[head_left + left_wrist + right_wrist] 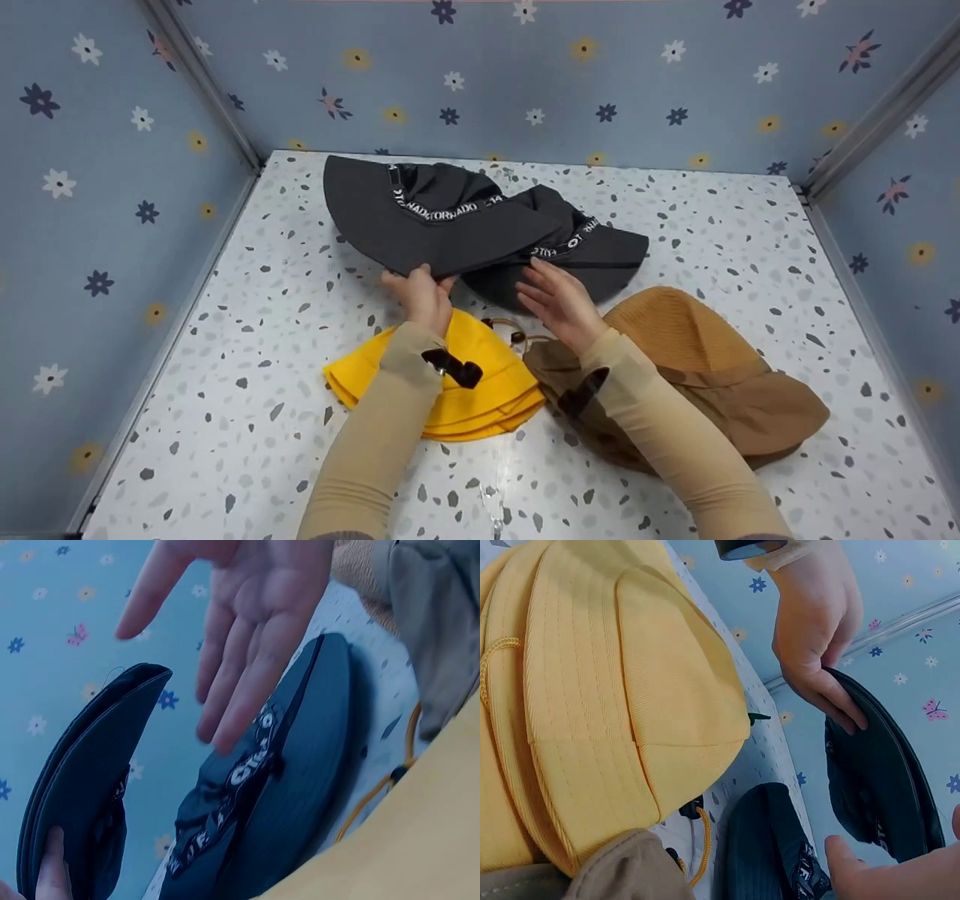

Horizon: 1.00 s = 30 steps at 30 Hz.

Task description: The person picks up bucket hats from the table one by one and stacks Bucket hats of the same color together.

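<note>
Folded black hat (pixel 420 217): my left hand (pixel 420 296) pinches its brim.
Right hand (pixel 559 300): fingers straight, holding nothing.
Advice: pinch firmly, layers aligned.

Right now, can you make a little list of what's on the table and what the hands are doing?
left hand: pinches the brim of the folded black hat, lifted off the table
right hand: open, fingers straight, over the second black hat
second black hat: lies flat on the table, partly under the folded one
yellow hat: folded, under the left forearm
brown hat: under the right forearm, with a cord
walls: blue with flowers
</note>
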{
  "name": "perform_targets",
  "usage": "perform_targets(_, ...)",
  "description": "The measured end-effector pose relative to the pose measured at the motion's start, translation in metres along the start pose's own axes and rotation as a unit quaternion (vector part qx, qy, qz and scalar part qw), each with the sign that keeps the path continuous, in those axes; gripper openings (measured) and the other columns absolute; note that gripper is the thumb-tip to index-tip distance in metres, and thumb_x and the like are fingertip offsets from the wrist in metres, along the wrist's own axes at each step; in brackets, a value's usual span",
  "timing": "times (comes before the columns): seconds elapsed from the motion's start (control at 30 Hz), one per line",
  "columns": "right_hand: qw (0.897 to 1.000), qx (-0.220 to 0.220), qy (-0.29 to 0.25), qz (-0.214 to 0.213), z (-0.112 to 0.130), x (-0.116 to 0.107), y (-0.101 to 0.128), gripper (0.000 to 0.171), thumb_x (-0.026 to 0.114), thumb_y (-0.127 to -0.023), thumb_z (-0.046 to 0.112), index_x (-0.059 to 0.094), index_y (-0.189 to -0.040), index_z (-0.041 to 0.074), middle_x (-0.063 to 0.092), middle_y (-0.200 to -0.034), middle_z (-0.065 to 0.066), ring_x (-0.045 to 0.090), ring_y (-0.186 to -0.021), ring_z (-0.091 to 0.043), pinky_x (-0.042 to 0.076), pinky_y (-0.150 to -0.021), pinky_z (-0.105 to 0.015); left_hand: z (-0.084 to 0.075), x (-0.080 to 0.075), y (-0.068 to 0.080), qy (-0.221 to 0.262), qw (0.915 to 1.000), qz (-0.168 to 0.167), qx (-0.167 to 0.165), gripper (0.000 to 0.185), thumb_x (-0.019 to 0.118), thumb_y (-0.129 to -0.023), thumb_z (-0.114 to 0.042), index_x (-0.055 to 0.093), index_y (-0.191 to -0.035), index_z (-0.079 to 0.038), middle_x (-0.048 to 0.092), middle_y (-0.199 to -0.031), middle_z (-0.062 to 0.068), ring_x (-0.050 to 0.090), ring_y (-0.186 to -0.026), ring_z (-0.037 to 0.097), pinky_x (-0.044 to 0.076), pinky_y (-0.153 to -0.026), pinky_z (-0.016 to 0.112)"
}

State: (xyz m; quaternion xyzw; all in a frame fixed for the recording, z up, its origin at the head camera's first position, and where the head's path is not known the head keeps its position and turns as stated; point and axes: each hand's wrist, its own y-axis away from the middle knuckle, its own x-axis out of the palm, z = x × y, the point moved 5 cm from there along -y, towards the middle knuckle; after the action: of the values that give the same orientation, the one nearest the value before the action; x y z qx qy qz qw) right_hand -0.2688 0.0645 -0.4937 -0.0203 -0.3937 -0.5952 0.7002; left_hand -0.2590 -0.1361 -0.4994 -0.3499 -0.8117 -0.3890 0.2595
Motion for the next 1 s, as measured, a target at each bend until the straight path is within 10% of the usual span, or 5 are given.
perform_targets(0.3, 0.999, -0.024, -0.019, 0.021, -0.003, 0.005, 0.003, 0.057, 0.055, -0.102, 0.022, 0.031, -0.151, 0.003, 0.035, -0.157, -0.019, 0.034, -0.145, -0.036, 0.03, -0.12, -0.045, 0.025, 0.01, 0.024, -0.006, 0.9993, 0.023, -0.028, 0.078, 0.034, -0.102, 0.007, -0.004, -0.156, -0.034, 0.023, -0.157, 0.01, 0.041, -0.133, 0.031, 0.052, -0.086, 0.045)
perform_targets(0.6, 0.994, -0.067, -0.083, -0.015, 0.004, 0.007, 0.009, 0.042, 0.058, -0.101, 0.018, 0.051, -0.139, 0.004, 0.071, -0.113, -0.005, 0.063, -0.116, -0.022, 0.042, -0.113, -0.04, 0.046, 0.026, 0.053, -0.013, 0.9974, 0.052, -0.048, 0.077, 0.036, -0.104, 0.002, -0.008, -0.155, -0.035, 0.02, -0.161, 0.012, 0.044, -0.137, 0.037, 0.051, -0.101, 0.05)
perform_targets(0.8, 0.984, -0.109, -0.139, -0.018, 0.012, 0.011, 0.014, 0.055, 0.055, -0.1, 0.005, 0.036, -0.151, 0.007, 0.048, -0.149, -0.009, 0.048, -0.137, -0.022, 0.046, -0.109, -0.033, 0.051, 0.032, 0.069, -0.013, 0.9956, 0.075, -0.054, 0.076, 0.035, -0.106, -0.001, -0.012, -0.155, -0.034, 0.017, -0.162, 0.013, 0.041, -0.14, 0.037, 0.049, -0.104, 0.049)
perform_targets(1.0, 0.981, -0.123, -0.148, -0.027, 0.016, 0.011, 0.016, 0.053, 0.05, -0.1, -0.002, 0.035, -0.15, 0.004, 0.044, -0.151, -0.013, 0.045, -0.14, -0.023, 0.049, -0.105, -0.032, 0.053, 0.032, 0.072, -0.015, 0.9958, 0.077, -0.048, 0.07, 0.035, -0.105, 0.0, -0.004, -0.155, -0.031, 0.023, -0.158, 0.014, 0.044, -0.137, 0.038, 0.048, -0.104, 0.052)
